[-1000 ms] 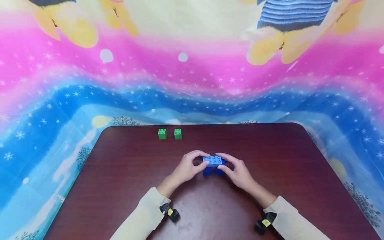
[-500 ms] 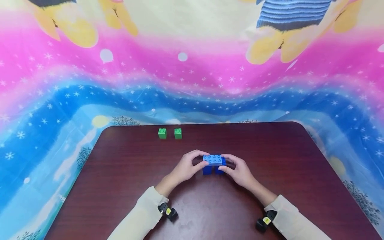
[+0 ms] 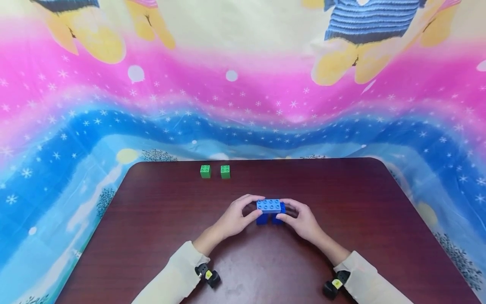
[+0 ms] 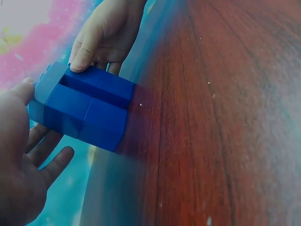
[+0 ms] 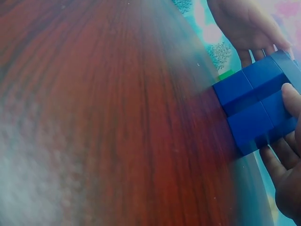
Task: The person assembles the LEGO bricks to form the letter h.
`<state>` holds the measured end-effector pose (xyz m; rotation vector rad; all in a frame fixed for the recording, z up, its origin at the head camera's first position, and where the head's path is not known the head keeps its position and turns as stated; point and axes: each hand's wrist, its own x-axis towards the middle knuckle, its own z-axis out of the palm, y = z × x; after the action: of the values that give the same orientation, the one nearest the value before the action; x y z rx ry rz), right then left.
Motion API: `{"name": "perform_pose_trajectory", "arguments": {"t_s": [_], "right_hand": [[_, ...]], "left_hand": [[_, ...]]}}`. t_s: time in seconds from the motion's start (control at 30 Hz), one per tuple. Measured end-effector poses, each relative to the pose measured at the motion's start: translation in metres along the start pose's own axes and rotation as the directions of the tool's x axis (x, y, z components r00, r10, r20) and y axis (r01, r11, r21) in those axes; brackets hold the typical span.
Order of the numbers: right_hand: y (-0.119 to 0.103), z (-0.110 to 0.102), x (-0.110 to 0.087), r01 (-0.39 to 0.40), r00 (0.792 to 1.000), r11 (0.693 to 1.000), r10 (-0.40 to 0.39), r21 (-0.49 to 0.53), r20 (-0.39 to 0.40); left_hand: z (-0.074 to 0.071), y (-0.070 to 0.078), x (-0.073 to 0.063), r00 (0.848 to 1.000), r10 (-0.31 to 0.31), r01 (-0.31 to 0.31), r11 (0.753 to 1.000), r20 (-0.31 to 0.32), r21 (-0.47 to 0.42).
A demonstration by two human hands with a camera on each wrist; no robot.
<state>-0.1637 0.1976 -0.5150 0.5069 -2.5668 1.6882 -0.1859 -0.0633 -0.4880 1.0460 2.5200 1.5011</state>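
A light blue brick [image 3: 268,205] with studs on top lies across two upright columns of dark blue bricks [image 3: 261,219], which stand on the table with a narrow gap between them. My left hand [image 3: 237,217] pinches the left end of the light blue brick between thumb and fingers. My right hand [image 3: 303,217] grips the right column, its thumb on the near side; in the right wrist view that thumb [image 5: 290,99] presses the column's upper brick. A strip of dark blue shows to the right of the light blue brick. In the left wrist view, each column has a seam between stacked bricks [image 4: 106,125].
Two green bricks stand apart near the far edge of the brown table [image 3: 171,202]: a left one [image 3: 205,171] and a right one [image 3: 225,171]. A colourful printed cloth [image 3: 243,101] hangs behind the table and along its sides.
The left wrist and sleeve have shifted slightly outward to the left. Both hands keep their hold, and the blue bricks stay in place. The head view has tilted slightly.
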Motion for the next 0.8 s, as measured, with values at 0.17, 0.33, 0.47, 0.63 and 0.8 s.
{"name": "perform_pose_trajectory", "arguments": {"t_s": [0.17,0.33,0.47,0.63,0.8], "right_hand": [[-0.001,0.0,0.001,-0.016,1.0,1.0,0.016,0.0,-0.004],[-0.003,0.001,0.0,-0.049,0.999,0.999,0.049,-0.01,-0.01],[-0.005,0.002,-0.001,-0.051,0.999,0.999,0.051,-0.01,-0.012],[-0.006,0.002,-0.001,-0.047,0.999,0.999,0.046,-0.009,-0.011],[-0.005,0.002,-0.001,-0.038,0.999,0.999,0.038,0.0,-0.011]], "left_hand": [[-0.006,-0.002,-0.003,1.0,0.004,-0.004,1.0,0.005,0.0],[-0.016,-0.006,-0.009,0.999,-0.016,0.018,0.998,-0.039,0.056],[-0.027,-0.01,-0.015,0.997,-0.026,0.033,0.995,-0.075,0.09],[-0.039,-0.018,-0.022,0.995,-0.029,0.04,0.992,-0.097,0.116],[-0.048,-0.024,-0.028,0.993,-0.093,0.105,0.973,-0.069,0.206]]}}
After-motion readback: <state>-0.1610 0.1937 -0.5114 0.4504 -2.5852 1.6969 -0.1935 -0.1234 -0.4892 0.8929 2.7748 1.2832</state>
